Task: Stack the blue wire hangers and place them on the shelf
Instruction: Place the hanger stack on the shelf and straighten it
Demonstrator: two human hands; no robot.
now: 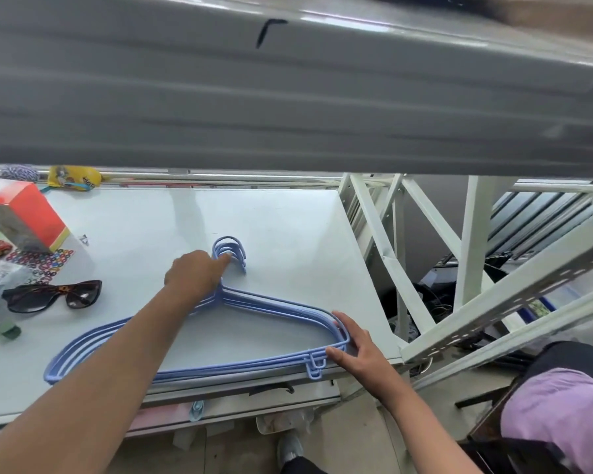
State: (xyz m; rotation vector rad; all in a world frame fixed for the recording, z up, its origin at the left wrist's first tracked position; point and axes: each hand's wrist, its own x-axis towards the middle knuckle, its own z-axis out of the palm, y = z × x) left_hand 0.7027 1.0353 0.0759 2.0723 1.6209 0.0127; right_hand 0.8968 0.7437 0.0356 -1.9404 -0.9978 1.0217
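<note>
Several blue wire hangers point(254, 366) lie stacked flat on the pale shelf surface point(288, 234), hooks pointing away from me. My left hand point(194, 273) rests on the necks just below the hooks, fingers curled over the wires and a fingertip at the hook base. My right hand point(351, 343) touches the stack's right shoulder corner, fingers spread along the outer wire and thumb near the small notches at the front edge. The stack's front bars sit close to the shelf's front edge.
Dark sunglasses point(53, 295) lie left of the hangers. Behind them stand an orange box point(28, 217), coloured small rings point(42, 261) and a yellow pouch point(74, 177). A grey upper shelf point(288, 97) overhangs. White metal frame struts point(425, 268) stand to the right.
</note>
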